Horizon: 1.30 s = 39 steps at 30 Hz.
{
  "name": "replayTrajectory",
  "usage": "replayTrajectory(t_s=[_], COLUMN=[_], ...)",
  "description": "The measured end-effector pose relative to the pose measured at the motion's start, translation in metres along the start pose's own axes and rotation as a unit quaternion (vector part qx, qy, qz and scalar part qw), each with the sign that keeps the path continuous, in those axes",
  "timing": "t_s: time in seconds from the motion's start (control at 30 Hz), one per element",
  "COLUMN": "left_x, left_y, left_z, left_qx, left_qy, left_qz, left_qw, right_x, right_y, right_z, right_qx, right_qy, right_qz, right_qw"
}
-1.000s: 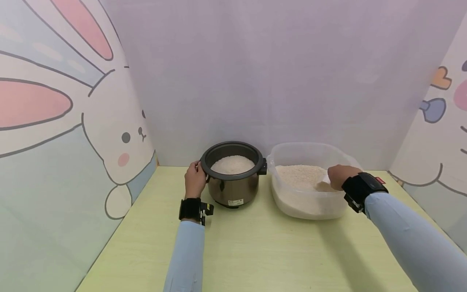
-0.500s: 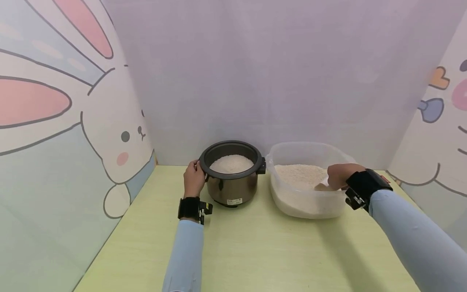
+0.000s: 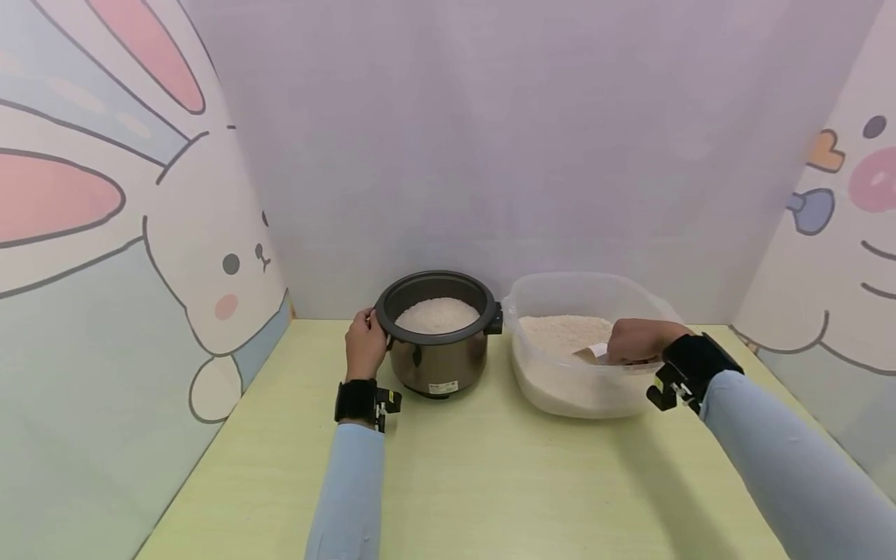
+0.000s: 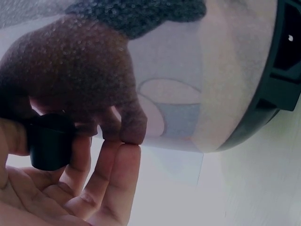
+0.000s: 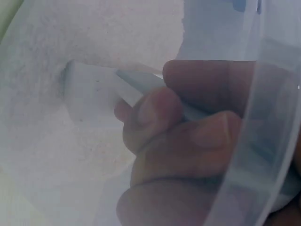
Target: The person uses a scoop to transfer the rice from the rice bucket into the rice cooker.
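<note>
The left hand (image 3: 365, 344) grips the handle (image 4: 51, 146) of the pot (image 3: 439, 365), while the right hand (image 3: 640, 341) holds a scoop (image 5: 94, 96) at the rice (image 3: 560, 333) in the neighbouring tub (image 3: 581, 393), where tilting it or knocking the rim (image 5: 282, 155) could spill grains.

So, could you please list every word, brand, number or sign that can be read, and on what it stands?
None can be read in these views.
White label on the dark cooker: any print is too small to read.
Yellow marks on the wrist cameras: too small to tell whether they bear text.
</note>
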<state>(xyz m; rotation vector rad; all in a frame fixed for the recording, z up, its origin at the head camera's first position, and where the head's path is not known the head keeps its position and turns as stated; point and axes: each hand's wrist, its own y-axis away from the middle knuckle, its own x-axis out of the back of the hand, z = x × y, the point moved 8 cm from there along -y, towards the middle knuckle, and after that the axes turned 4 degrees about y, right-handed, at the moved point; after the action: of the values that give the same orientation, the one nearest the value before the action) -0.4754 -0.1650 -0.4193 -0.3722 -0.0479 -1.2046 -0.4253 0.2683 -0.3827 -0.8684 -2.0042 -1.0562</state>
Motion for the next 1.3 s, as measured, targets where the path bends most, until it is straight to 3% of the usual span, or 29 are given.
replayTrajectory(t_s=[0.4, 0.6, 0.93, 1.3], left_x=[-0.001, -0.002, -0.001, 0.000], left_y=[0.001, 0.000, -0.001, -0.001], left_z=[-0.002, -0.003, 0.001, 0.001], left_qx=[0.000, 0.003, 0.001, 0.007], left_qy=[-0.010, -0.012, -0.017, -0.006], left_qz=[-0.002, -0.001, -0.004, -0.005], left_qw=[0.9999, 0.9999, 0.9998, 0.9999], right_x=[-0.008, -0.014, -0.013, -0.009], right_y=[-0.014, -0.022, -0.020, -0.021], right_z=[-0.001, 0.004, 0.000, 0.001], right_qx=[-0.026, -0.035, -0.017, 0.002], right_qy=[-0.091, -0.146, -0.113, -0.154], right_qz=[0.033, 0.066, 0.090, 0.084], right_qw=[0.995, 0.986, 0.989, 0.984])
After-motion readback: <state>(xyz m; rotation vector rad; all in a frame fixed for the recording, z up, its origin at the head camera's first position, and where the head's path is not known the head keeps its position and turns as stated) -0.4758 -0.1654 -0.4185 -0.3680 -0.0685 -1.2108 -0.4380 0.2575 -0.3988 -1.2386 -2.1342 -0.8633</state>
